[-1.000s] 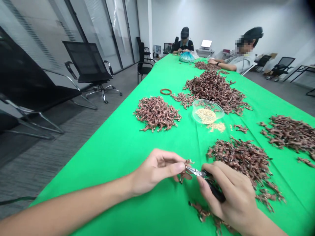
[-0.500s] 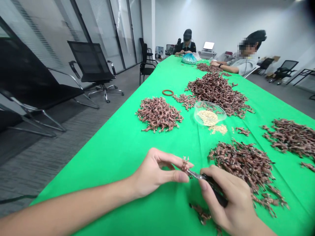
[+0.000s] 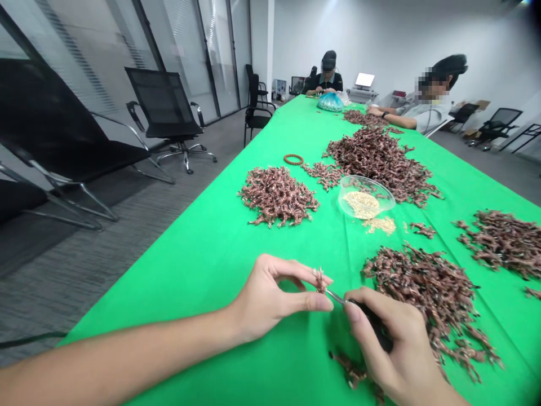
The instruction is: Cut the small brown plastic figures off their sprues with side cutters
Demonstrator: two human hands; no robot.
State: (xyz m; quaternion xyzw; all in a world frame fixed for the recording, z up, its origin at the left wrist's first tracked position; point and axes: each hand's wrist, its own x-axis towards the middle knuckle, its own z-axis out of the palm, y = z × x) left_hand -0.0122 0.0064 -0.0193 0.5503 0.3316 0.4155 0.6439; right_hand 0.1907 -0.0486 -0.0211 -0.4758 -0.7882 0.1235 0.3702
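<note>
Left hand (image 3: pixel 274 299) pinched a small copper-brown cluster (image 3: pixel 320 280) between thumb and fingers above the green-covered desk (image 3: pixel 203 270); right hand (image 3: pixel 391 338) gripped black-handled pliers (image 3: pixel 366 313), tips just beside the cluster, next to a heap (image 3: pixel 422 296) of similar pieces.

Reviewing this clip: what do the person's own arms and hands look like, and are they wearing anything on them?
Both are bare. The left hand and right hand wear no gloves, and the left forearm shows no sleeve, watch or band. The nails look short and unpainted, and no rings are visible.
</note>
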